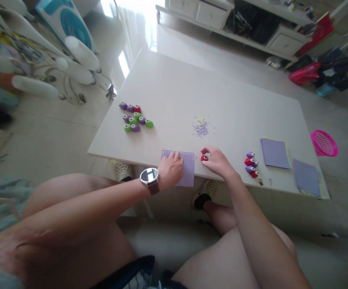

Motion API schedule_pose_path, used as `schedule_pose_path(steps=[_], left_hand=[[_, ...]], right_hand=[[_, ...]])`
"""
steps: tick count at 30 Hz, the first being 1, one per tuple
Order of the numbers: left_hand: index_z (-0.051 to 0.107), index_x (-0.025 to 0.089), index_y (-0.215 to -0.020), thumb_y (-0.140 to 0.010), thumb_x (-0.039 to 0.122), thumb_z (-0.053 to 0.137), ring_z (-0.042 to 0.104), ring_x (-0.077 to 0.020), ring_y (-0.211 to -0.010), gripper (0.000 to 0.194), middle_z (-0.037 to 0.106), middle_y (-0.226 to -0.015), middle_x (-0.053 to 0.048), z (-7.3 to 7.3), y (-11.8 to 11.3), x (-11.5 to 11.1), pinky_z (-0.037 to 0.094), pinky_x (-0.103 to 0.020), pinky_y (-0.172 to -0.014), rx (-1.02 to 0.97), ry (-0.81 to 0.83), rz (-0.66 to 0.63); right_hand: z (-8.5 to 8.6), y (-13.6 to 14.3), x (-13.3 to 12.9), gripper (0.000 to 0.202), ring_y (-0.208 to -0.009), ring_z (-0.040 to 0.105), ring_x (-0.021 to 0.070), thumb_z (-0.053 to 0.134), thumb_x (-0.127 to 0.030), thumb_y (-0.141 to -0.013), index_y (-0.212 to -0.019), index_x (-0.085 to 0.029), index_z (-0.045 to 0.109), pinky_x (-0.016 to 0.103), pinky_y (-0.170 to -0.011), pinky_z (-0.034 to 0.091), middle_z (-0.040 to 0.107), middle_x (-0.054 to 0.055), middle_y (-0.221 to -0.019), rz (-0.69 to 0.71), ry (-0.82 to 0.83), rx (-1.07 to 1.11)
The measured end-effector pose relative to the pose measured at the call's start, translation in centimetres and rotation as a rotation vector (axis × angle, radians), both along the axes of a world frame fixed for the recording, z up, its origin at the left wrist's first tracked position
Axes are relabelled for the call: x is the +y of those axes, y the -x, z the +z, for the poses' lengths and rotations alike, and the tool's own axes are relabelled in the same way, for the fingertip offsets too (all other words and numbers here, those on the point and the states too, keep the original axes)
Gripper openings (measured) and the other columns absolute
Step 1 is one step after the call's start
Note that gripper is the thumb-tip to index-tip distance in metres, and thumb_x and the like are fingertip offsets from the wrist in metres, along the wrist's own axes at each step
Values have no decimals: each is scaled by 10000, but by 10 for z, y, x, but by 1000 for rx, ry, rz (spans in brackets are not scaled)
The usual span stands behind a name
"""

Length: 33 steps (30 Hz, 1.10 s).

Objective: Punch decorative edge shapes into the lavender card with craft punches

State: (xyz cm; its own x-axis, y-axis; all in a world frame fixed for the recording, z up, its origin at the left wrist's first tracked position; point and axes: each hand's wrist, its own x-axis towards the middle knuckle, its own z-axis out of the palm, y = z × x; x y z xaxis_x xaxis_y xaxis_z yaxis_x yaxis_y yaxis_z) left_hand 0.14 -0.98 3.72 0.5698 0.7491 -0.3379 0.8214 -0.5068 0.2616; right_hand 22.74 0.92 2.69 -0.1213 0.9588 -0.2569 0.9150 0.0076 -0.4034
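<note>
A purple sheet (188, 170) with small punched marks along its top and upper right edges lies at the table's front edge. My left hand (171, 167), with a watch at the wrist, rests flat on it, fingers spread. Just right of the sheet, my right hand (216, 159) holds a small red punch (204, 158) between thumb and fingers. Beyond the hands is a scatter of purple and pale yellow paper bits (201, 127). Several green, purple and red punches (134, 118) stand at the left. Further red and purple punches (251, 163) stand to the right.
A purple paper stack (275, 153) and another purple stack (307, 178) with yellowish edges lie at the table's right end. A pink basket (324, 143) stands beyond the right edge. White bottles (82, 54) lie left of the white table (174, 88).
</note>
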Motion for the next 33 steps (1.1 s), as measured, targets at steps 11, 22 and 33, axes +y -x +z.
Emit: schedule_pose_path(steps=[11, 22, 33], left_hand=[[640, 127, -1325, -988, 260, 558, 541, -391, -1318, 372, 589, -1440, -253, 3, -2, -4, 481, -531, -1039, 26, -9, -11], [636, 90, -1354, -993, 256, 532, 540, -406, -1328, 412, 560, -1484, -284, 4, -4, -5, 475, -523, -1031, 59, -25, -33], [612, 71, -1392, -1005, 269, 532, 492, -426, -1402, 442, 525, -1524, -301, 1, -6, -8, 455, -531, -1069, 66, -41, -34]], right_hand=[[-4, 16, 2, 373, -1195, 642, 322, 595, -111, -799, -1145, -221, 682, 471, -1008, 456, 755, 126, -1243, -62, 26, -51], [-7, 12, 4, 308, -1104, 708, 281, 577, -153, -862, -1141, -235, 681, 482, -1059, 463, 795, 86, -1147, -122, 55, 58], [-18, 7, 6, 405, -1247, 662, 333, 612, -213, -875, -1279, -216, 644, 496, -1083, 485, 730, 148, -1322, -211, -36, 20]])
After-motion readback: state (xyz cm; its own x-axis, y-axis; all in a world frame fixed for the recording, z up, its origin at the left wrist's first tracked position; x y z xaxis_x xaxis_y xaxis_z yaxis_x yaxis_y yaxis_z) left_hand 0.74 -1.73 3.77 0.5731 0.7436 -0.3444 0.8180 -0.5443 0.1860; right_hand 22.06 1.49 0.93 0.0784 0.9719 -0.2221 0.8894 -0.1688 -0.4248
